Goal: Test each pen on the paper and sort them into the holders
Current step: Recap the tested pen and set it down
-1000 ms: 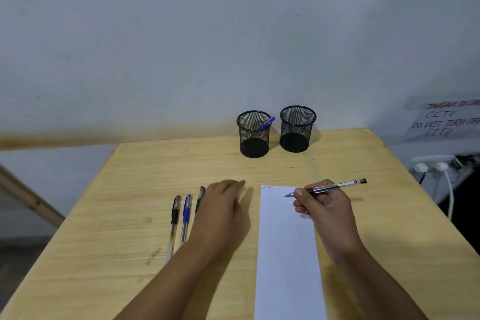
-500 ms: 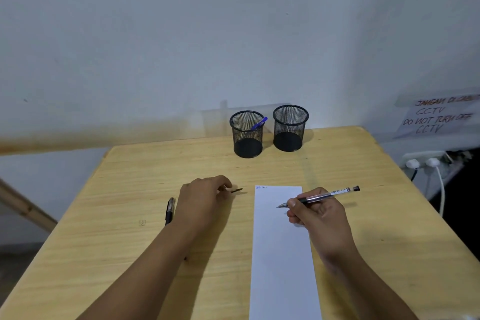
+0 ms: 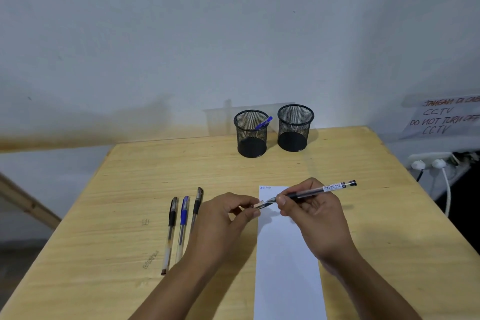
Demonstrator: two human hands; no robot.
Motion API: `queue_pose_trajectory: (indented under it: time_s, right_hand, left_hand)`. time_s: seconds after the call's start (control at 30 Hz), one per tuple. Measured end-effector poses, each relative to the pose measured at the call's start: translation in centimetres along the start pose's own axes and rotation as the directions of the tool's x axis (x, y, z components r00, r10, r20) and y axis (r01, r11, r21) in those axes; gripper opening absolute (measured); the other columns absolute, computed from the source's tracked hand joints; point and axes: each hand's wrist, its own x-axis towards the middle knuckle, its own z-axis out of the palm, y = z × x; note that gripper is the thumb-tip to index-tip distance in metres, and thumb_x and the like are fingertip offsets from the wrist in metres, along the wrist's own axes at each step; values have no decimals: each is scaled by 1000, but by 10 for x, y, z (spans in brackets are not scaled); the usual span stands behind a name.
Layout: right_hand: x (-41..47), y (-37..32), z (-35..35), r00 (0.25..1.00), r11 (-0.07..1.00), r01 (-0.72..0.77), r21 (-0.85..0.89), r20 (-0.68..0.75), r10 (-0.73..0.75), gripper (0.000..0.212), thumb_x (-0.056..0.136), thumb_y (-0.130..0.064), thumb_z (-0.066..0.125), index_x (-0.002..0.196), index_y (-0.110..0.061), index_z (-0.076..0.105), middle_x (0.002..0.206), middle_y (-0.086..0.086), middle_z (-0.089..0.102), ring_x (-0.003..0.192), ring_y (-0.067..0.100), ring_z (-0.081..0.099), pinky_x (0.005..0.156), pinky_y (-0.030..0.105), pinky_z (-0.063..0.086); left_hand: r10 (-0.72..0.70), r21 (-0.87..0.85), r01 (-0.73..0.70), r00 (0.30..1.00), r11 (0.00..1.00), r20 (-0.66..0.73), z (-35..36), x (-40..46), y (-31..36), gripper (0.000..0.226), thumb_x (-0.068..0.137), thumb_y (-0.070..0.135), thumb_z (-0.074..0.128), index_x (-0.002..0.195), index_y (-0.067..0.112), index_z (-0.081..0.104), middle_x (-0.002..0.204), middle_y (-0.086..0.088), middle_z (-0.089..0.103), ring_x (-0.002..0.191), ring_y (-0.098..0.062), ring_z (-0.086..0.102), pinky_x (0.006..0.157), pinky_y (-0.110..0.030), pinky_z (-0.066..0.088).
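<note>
Desk's far edge: one pen [image 3: 263,123] is already sorted; three pens [image 3: 181,218] wait untested; cap [image 3: 258,205] pinched by left hand [image 3: 223,218], pen [image 3: 315,191] gripped by right hand [image 3: 311,213].

Head view, downward (wide-angle, close)

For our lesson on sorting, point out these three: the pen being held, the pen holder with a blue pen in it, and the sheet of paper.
held pen [image 3: 315,191], head view, on its clear barrel.
left pen holder [image 3: 251,141], head view, on its mesh wall.
paper [image 3: 287,262], head view, on its bare middle.
</note>
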Motion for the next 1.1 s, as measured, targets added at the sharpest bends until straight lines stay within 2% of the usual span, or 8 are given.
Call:
queue_pose_trajectory:
  time_s: [0.13,0.27,0.5,0.63,0.77,0.87,0.97,1.1]
  right_hand:
    - [-2,0,3,999,1000,-18,-24,26,19,11,81,1,75,83,-6,66,71,5,72,67,11,68,62,16,51]
    - [-4,0,3,999,999,-27,-45,20,28,12,77,-1,79,82,-10,72,81,6,75,76,16,71,69,22,56]
    - [-10,5,6,998,998,-48,50,33,47,16,70,5,81,81,-3,74,78,9,77,76,18,74,69,21,56]
    - [-9,5,8,998,998,-26,60,54,22,16,70,9,79,81,-1,73,74,6,76,73,13,73,66,16,54]
    - [-5,5,11,998,999,-6,44,66,3,17,70,7,80,80,-5,73,76,5,76,75,13,72,70,19,56]
    - [-3,4,11,996,1000,-18,19,84,17,16,75,2,79,76,-13,75,78,6,75,75,15,70,71,23,56]
    - [3,4,12,997,999,-40,30,73,37,10,83,-6,73,84,-15,76,84,9,76,80,20,69,80,35,57]
    - [20,1,15,1000,996,-21,83,9,20,10,89,-9,67,97,-11,74,91,13,76,91,25,74,80,29,59]
  left_hand:
    - [39,-6,-39,999,999,-4,-1,-3,3,18,81,18,79,90,34,78,83,21,72,82,-2,64,68,-10,45]
    - [77,-2,-77,997,997,-14,-2,-7,1,19,83,17,77,91,34,77,86,21,72,86,-4,65,70,-10,46]
    - [201,27,-201,980,979,-6,-2,-15,1,25,87,11,74,90,36,73,89,19,71,87,-6,66,75,-14,49]
    - [265,63,-263,964,963,-21,-2,-16,1,19,88,9,73,93,27,75,88,19,70,88,-5,66,75,-12,47]
    - [307,81,-304,951,949,-31,-3,-12,5,16,88,8,72,93,22,76,86,17,70,87,-3,66,75,-9,45]
    - [271,50,-269,962,962,-26,-2,-11,7,16,89,10,71,93,25,77,86,17,71,87,-4,66,74,-9,44]
    - [121,-82,-123,992,989,-23,6,-7,14,21,88,13,72,89,34,77,86,20,74,88,-1,67,74,-10,46]
    - [52,-134,-53,999,990,-7,16,11,15,20,86,22,75,97,39,75,90,23,74,90,3,67,78,-13,50]
